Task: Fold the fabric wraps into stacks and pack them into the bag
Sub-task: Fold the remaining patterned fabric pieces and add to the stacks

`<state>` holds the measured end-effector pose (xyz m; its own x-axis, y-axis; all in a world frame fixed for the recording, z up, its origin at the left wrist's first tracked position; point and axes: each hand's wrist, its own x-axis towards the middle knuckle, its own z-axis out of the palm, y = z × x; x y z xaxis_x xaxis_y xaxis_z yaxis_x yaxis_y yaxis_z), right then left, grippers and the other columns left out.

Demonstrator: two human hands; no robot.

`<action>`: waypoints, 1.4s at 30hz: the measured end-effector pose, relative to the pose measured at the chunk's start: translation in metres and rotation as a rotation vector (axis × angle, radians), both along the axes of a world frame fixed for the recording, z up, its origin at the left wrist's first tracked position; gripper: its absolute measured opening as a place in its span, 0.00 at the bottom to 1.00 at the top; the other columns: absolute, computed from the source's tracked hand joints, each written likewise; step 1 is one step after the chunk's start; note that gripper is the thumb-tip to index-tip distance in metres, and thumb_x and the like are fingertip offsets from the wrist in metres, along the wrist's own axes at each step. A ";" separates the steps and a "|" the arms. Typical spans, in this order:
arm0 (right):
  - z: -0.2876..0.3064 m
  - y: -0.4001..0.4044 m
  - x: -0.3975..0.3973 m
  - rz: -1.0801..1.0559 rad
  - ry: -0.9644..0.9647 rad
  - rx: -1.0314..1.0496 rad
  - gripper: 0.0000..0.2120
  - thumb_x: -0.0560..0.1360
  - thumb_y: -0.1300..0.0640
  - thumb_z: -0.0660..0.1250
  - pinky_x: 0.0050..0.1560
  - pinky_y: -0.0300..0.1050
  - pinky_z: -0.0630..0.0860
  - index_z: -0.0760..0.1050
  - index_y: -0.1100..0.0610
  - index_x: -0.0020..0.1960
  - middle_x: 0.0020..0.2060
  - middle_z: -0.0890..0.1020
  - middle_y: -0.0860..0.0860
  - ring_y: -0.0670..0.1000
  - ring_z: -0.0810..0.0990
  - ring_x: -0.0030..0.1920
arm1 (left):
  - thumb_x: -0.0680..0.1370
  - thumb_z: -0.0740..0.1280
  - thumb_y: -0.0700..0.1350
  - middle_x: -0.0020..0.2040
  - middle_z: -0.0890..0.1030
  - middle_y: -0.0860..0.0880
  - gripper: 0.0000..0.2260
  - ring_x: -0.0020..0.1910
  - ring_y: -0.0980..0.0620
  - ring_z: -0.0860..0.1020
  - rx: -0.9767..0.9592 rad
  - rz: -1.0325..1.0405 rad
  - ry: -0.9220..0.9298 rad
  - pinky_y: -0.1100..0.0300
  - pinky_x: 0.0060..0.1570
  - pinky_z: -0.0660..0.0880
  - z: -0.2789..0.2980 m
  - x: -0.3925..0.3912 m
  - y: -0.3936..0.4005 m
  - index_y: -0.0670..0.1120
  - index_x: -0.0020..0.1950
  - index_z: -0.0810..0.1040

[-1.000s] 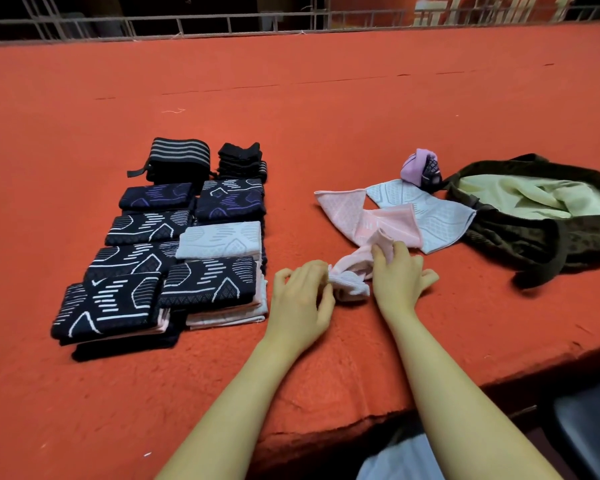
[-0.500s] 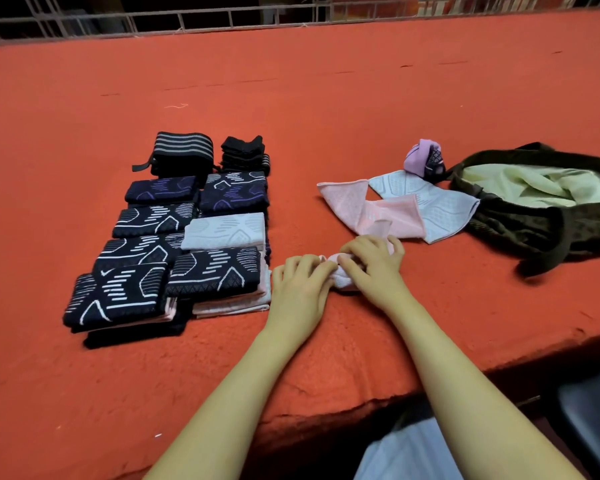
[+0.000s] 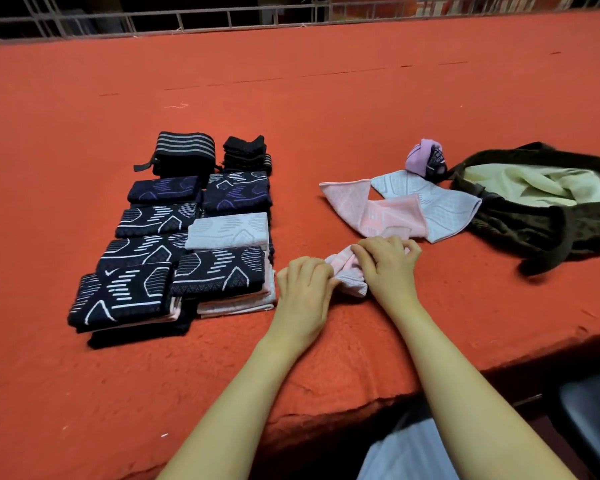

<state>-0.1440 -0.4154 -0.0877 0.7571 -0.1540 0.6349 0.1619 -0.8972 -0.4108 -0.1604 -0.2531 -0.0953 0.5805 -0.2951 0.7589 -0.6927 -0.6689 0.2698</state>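
Orange felt covers the worktop (image 3: 326,98), and toward its left edge folded wraps (image 3: 187,244) already sit in neat stacks, so most folding looks done. At the near edge the left hand (image 3: 303,292) and right hand (image 3: 388,268) each curl their fingers in a closed grip round a small pink wrap (image 3: 347,275) between them. Beyond lie loose wraps (image 3: 406,209), still unfolded. Toward the right edge the dark bag (image 3: 541,216) gapes open; packing has apparently not begun.

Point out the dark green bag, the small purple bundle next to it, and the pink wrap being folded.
Dark green bag (image 3: 520,223), head view: on its near dark wall.
Purple bundle (image 3: 419,157), head view: on its purple side.
Pink wrap (image 3: 347,268), head view: on fabric showing between the hands.
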 end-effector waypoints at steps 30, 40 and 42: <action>0.000 0.005 0.004 -0.081 0.216 0.055 0.10 0.78 0.50 0.63 0.49 0.47 0.51 0.81 0.51 0.47 0.45 0.83 0.46 0.52 0.71 0.52 | 0.75 0.66 0.47 0.42 0.81 0.55 0.06 0.51 0.51 0.73 -0.082 -0.113 -0.038 0.58 0.48 0.55 0.006 -0.029 0.020 0.48 0.43 0.82; 0.002 0.008 -0.007 -0.097 0.219 0.130 0.09 0.78 0.50 0.64 0.54 0.46 0.52 0.81 0.52 0.47 0.47 0.79 0.47 0.53 0.70 0.56 | 0.74 0.65 0.50 0.46 0.79 0.53 0.06 0.48 0.50 0.74 0.074 -0.003 -0.024 0.56 0.47 0.57 0.013 -0.033 0.028 0.49 0.43 0.77; 0.001 0.009 -0.009 -0.088 0.198 0.104 0.10 0.78 0.50 0.63 0.53 0.46 0.52 0.81 0.52 0.48 0.49 0.78 0.48 0.54 0.70 0.56 | 0.72 0.65 0.54 0.42 0.79 0.52 0.11 0.47 0.49 0.76 0.160 0.027 -0.032 0.55 0.47 0.60 0.015 -0.035 0.026 0.47 0.38 0.77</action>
